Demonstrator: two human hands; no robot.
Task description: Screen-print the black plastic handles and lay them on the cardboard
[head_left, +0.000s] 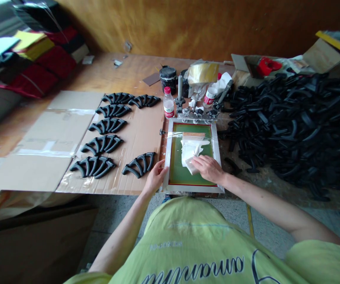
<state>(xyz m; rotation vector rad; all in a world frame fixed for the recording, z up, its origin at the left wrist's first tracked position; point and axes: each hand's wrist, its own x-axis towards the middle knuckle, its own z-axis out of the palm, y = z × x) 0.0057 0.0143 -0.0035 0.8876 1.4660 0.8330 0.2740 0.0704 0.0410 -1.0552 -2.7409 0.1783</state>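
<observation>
Two bare hands reach forward from a lime-green printed T-shirt [187, 240]. The right hand [207, 169] lies flat, fingers extended and not closed around anything, on a crumpled white cloth rag [191, 152]. The rag rests on the green mesh of a rectangular silver aluminium screen-printing frame [216, 154], whose long axis runs straight away from the wearer. The right hand is the nearer to the rag, which extends from beneath that palm and away from the wearer along the mesh. The left hand [156, 177] is at the frame's near left rail, its fingers touching that rail; whether it grips the rail cannot be determined from this view.

Left of the frame, seven matte-black curved moulded parts [107, 125] lie in rows on flattened brown cardboard [69, 130]. Right of the frame stands a large loose heap of similar black parts [291, 126]. Beyond the frame are a clear plastic bottle with a red cap [168, 103] and a black-smeared cylindrical tin [168, 79]. These stand on a wooden workbench [122, 73]. Folded red and black fabrics [33, 67] lie at the far left, before an ochre wall [187, 23].
</observation>
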